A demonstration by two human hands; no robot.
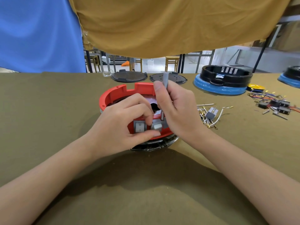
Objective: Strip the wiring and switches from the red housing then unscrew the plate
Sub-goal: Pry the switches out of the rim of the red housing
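Note:
The round red housing sits in the middle of the table on a dark base. Two grey rocker switches are in its near wall: the left switch sits flush, the right switch sticks out. My left hand curls over the near wall and pinches the right switch between thumb and fingers. My right hand grips a thin grey tool upright, its lower end going down into the housing behind the switches. The inside plate is mostly hidden by my hands.
Loose white wires and a grey switch lie right of the housing. Further right is a pile of coloured wires and black switches. Two dark round lids and black housings on blue bases line the far edge.

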